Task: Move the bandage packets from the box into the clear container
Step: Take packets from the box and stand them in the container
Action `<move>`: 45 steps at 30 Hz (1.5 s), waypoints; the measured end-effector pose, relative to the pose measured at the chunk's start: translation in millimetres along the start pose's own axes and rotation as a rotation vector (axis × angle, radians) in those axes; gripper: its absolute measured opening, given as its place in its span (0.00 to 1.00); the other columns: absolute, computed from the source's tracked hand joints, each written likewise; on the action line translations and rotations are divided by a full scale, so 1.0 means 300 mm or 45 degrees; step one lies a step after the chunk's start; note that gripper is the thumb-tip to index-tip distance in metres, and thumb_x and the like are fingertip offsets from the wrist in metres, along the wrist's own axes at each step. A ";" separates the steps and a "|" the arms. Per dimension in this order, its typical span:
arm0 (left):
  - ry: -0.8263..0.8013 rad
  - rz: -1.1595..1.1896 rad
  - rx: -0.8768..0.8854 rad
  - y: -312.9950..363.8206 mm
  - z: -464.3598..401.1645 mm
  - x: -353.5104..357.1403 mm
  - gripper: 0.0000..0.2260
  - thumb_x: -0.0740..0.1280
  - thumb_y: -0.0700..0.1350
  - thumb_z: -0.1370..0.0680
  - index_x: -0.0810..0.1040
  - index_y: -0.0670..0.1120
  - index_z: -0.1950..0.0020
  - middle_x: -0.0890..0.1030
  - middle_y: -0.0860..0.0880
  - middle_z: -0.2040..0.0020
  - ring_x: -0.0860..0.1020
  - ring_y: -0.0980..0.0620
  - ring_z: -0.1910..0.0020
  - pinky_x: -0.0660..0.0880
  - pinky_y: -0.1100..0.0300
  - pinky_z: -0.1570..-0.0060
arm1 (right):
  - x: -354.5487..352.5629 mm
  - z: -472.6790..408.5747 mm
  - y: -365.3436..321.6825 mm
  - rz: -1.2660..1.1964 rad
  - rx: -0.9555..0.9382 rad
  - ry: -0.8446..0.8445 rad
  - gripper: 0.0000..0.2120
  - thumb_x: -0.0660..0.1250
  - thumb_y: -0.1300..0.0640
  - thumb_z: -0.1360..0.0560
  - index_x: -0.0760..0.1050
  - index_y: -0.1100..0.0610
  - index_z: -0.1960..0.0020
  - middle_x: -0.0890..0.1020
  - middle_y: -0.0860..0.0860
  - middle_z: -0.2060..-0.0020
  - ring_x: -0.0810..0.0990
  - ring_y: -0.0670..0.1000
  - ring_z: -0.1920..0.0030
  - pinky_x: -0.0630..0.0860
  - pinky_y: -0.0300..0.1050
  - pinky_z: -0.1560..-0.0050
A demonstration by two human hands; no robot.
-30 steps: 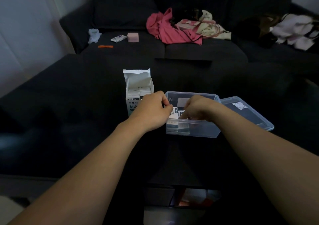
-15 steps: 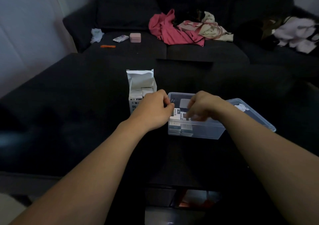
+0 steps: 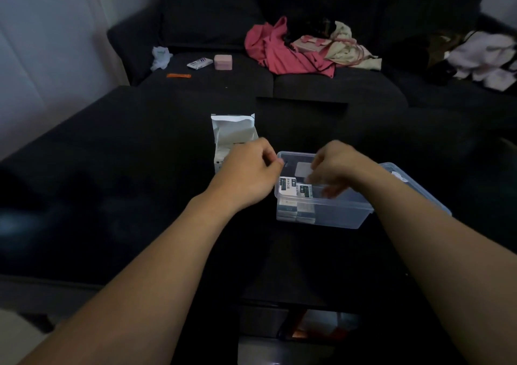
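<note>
Bandage packets [image 3: 296, 191] are seen in the clear container [image 3: 335, 213], between curled left hand [image 3: 247, 175] and blurred right hand [image 3: 334, 168]; grasp cannot be told.

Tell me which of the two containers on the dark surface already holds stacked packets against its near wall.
The clear container, under the right hand: packets stand stacked in its near-left corner. The white box is opaque cardboard with its flap up.
</note>
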State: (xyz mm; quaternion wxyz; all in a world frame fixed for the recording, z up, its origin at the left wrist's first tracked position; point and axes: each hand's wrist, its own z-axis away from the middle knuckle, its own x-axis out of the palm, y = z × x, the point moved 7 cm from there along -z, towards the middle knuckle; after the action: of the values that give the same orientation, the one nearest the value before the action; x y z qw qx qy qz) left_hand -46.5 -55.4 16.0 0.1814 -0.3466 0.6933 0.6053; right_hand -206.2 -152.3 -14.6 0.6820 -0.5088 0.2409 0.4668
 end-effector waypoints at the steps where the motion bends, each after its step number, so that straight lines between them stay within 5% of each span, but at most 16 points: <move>1: 0.148 0.028 0.034 0.004 -0.002 -0.049 0.06 0.68 0.49 0.20 0.78 0.51 0.56 0.79 0.52 0.67 0.76 0.59 0.69 0.72 0.63 0.66 | -0.028 0.020 -0.029 -0.082 -0.095 0.058 0.12 0.73 0.57 0.25 0.77 0.57 0.44 0.81 0.56 0.50 0.85 0.53 0.57 0.83 0.45 0.61; 5: 0.790 0.179 -0.062 -0.064 0.031 -0.272 0.05 0.69 0.44 0.25 0.78 0.50 0.61 0.76 0.54 0.71 0.74 0.64 0.73 0.67 0.70 0.72 | -0.114 0.189 -0.240 -0.345 -0.854 0.445 0.03 0.75 0.56 0.26 0.84 0.55 0.54 0.85 0.48 0.60 0.84 0.45 0.60 0.80 0.37 0.59; 9: 0.654 0.134 -0.421 -0.196 0.023 -0.275 0.06 0.70 0.50 0.26 0.77 0.49 0.55 0.80 0.52 0.58 0.76 0.56 0.60 0.68 0.60 0.66 | -0.015 0.239 -0.415 -0.017 -1.149 0.532 0.02 0.76 0.52 0.28 0.85 0.50 0.57 0.85 0.45 0.62 0.79 0.41 0.64 0.78 0.41 0.59; 13: 0.381 0.044 -0.532 -0.244 0.002 -0.213 0.12 0.71 0.53 0.26 0.74 0.49 0.48 0.79 0.49 0.50 0.78 0.50 0.54 0.69 0.56 0.64 | 0.060 0.195 -0.473 0.417 -1.085 0.604 0.04 0.73 0.53 0.26 0.85 0.49 0.53 0.84 0.49 0.54 0.81 0.53 0.53 0.77 0.47 0.55; 17: 0.242 0.019 -0.540 -0.253 -0.023 -0.184 0.11 0.71 0.49 0.24 0.72 0.49 0.47 0.79 0.49 0.49 0.80 0.49 0.51 0.79 0.52 0.58 | 0.087 0.160 -0.480 0.583 -1.007 0.617 0.05 0.71 0.57 0.26 0.85 0.50 0.52 0.82 0.53 0.53 0.81 0.56 0.52 0.71 0.45 0.59; 23: 0.226 -0.063 -0.477 -0.243 -0.037 -0.154 0.09 0.70 0.47 0.23 0.71 0.48 0.48 0.79 0.47 0.48 0.79 0.47 0.51 0.68 0.58 0.68 | 0.099 0.134 -0.481 0.558 -0.979 0.579 0.04 0.72 0.55 0.27 0.85 0.49 0.54 0.84 0.52 0.56 0.80 0.55 0.53 0.72 0.45 0.60; 29: 0.233 -0.087 -0.473 -0.259 -0.049 -0.147 0.09 0.70 0.48 0.24 0.71 0.49 0.51 0.80 0.46 0.48 0.80 0.44 0.50 0.80 0.48 0.53 | 0.101 0.128 -0.483 0.593 -0.961 0.573 0.04 0.70 0.56 0.26 0.83 0.53 0.51 0.80 0.55 0.56 0.77 0.57 0.55 0.69 0.46 0.62; 34: 0.242 -0.097 -0.477 -0.264 -0.056 -0.142 0.09 0.71 0.47 0.24 0.71 0.49 0.51 0.80 0.46 0.49 0.80 0.44 0.51 0.77 0.52 0.57 | 0.107 0.106 -0.477 0.607 -0.948 0.600 0.07 0.67 0.62 0.26 0.82 0.55 0.50 0.76 0.55 0.59 0.77 0.58 0.50 0.68 0.47 0.61; 45: 0.249 0.024 -0.489 -0.288 -0.060 -0.137 0.07 0.69 0.48 0.24 0.72 0.50 0.53 0.82 0.45 0.53 0.82 0.44 0.56 0.80 0.51 0.61 | 0.119 0.080 -0.456 0.449 -0.912 0.466 0.06 0.72 0.58 0.25 0.85 0.52 0.49 0.83 0.53 0.53 0.81 0.55 0.54 0.78 0.46 0.58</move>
State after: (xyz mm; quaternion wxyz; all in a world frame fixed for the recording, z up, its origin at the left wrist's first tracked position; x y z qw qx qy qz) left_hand 45.5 -64.3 -14.5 0.0384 -0.4254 0.5828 0.6913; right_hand -73.0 -122.6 29.8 0.3187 -0.7386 0.2637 0.5323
